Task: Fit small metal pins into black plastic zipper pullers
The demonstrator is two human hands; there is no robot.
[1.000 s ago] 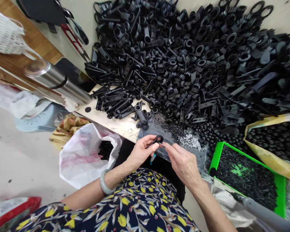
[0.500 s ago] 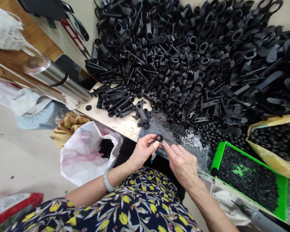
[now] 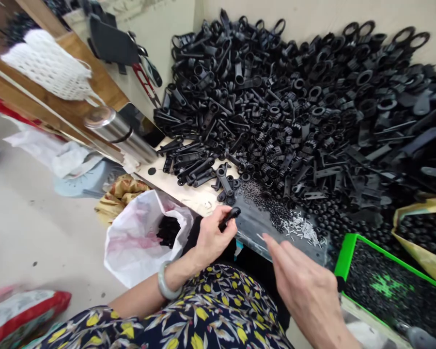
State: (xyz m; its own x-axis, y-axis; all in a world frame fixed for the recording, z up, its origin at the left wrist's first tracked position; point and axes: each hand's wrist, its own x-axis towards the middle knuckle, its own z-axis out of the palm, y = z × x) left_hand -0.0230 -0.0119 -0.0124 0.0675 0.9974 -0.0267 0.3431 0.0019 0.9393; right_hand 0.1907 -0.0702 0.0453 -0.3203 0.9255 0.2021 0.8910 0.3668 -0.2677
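Note:
My left hand [image 3: 213,237] pinches a black plastic part [image 3: 231,217] between thumb and fingers, just over the front edge of the bench. To its right, my right hand [image 3: 305,281] is apart from that part, its fingers together and partly blurred. At its fingertips shows a small silvery pin [image 3: 260,237]. Behind it, a heap of loose metal pins [image 3: 301,227] lies on the dark work mat [image 3: 252,220], beside tiny black pieces [image 3: 265,203]. Several lever-like black parts [image 3: 199,165] are spread on the pale bench top.
A large pile of black plastic parts [image 3: 294,106] covers the back. At right are a green tray [image 3: 349,242] of small black pieces and a yellow bag [image 3: 417,247]. On the left stand a steel flask [image 3: 131,140] and, lower, a white bag [image 3: 131,237].
My right hand has drawn away from my left, toward the lower right. The black part in my left hand has turned more edge-on. The view has shifted, so the bench appears lower and further right.

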